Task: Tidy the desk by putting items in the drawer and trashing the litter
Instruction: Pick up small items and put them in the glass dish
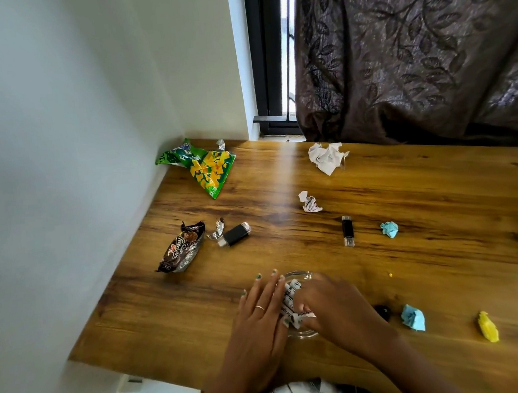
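A crumpled printed paper (292, 303) sits in a clear glass bowl (304, 333) near the front edge of the wooden desk (407, 183). The left hand (259, 318) lies flat beside it, fingers spread and touching the paper; the right hand (330, 309) covers the bowl, blurred, so its grip cannot be told. Farther back lie two black USB sticks (234, 234) (347, 231), a brown biscuit wrapper (181, 248), a green snack bag (205, 166) and white paper balls (326, 157)

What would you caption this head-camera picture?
Both hands, left hand and right hand, gather printed paper over a clear glass dish on a littered wooden desk.
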